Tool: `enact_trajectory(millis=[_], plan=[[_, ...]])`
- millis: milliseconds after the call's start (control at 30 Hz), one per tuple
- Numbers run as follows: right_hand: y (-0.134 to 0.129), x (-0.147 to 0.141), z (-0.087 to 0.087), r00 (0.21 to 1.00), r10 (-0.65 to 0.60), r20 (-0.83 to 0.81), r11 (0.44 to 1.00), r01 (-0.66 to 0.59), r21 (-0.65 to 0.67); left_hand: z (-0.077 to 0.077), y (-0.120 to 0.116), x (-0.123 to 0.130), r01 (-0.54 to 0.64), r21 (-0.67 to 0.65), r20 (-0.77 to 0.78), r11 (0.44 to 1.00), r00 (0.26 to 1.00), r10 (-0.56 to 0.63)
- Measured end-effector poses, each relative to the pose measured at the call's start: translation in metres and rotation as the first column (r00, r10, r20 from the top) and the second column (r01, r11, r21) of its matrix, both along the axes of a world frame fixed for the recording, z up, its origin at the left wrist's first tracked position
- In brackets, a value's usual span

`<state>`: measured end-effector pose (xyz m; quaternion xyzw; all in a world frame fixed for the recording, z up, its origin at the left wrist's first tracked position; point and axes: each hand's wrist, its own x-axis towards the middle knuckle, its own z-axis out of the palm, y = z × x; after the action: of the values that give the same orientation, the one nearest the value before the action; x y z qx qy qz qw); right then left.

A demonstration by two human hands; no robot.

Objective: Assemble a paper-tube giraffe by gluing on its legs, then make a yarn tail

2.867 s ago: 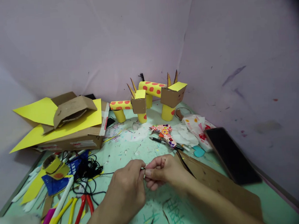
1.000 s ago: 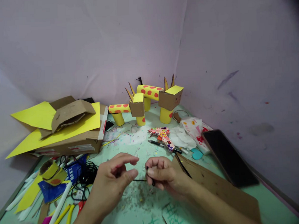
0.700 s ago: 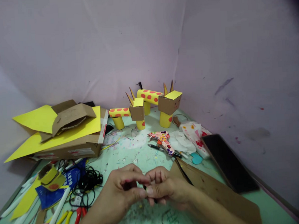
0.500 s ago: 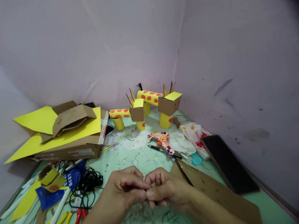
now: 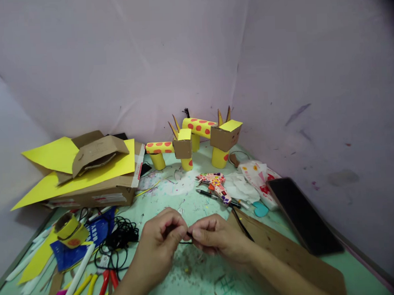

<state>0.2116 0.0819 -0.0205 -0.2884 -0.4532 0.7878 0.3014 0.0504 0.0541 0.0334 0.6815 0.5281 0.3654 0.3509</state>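
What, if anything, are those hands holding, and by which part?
Black cord: the left hand and right hand pinch it in their fingertips; whether near its end, I can't tell.

1. Beyond the left hand (image 5: 162, 242), a mostly bare lane of desk (image 5: 165, 202) runs back to the spotted figures (image 5: 183, 149).
2. Left of it, tangled black cord (image 5: 123, 232) and a cardboard box (image 5: 97, 195) block passage.
3. Right of it, a pen (image 5: 206, 193) and glue gun (image 5: 220, 188) obstruct.

- Here's the far wall (image 5: 167, 57), pale lilac, faintly creased, meeting the right wall (image 5: 328, 85) in a corner!
- Out right, a purple smear (image 5: 298, 114) and a greyish patch (image 5: 343, 177)!
- Below, a pale green table (image 5: 163, 199), speckled!
- Soft light, dimmer to the right!
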Motion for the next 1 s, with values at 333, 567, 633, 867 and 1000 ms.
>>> enact_trajectory(millis=[333, 567, 633, 867, 1000], plan=[[0.004, 0.001, 0.000, 0.980, -0.106, 0.168, 0.994, 0.099, 0.048, -0.008, 0.008, -0.015, -0.181, -0.082, 0.129, 0.980, 0.973, 0.191], [0.002, -0.001, 0.001, 0.954, -0.238, 0.183, 0.971, 0.228, 0.073, -0.010, 0.009, -0.015, -0.178, -0.036, 0.080, 0.983, 0.980, 0.180], [0.002, -0.002, -0.002, 0.968, -0.199, 0.150, 0.980, 0.192, 0.057, -0.009, 0.008, -0.014, -0.178, -0.007, 0.068, 0.984, 0.982, 0.178], [0.003, -0.002, -0.008, 0.992, -0.118, 0.035, 0.993, 0.118, 0.013, -0.007, 0.010, -0.016, -0.188, 0.045, 0.050, 0.981, 0.981, 0.185], [0.001, -0.002, -0.004, 0.989, -0.141, 0.050, 0.988, 0.137, 0.075, -0.008, 0.010, -0.015, -0.187, 0.060, 0.035, 0.981, 0.982, 0.185]])
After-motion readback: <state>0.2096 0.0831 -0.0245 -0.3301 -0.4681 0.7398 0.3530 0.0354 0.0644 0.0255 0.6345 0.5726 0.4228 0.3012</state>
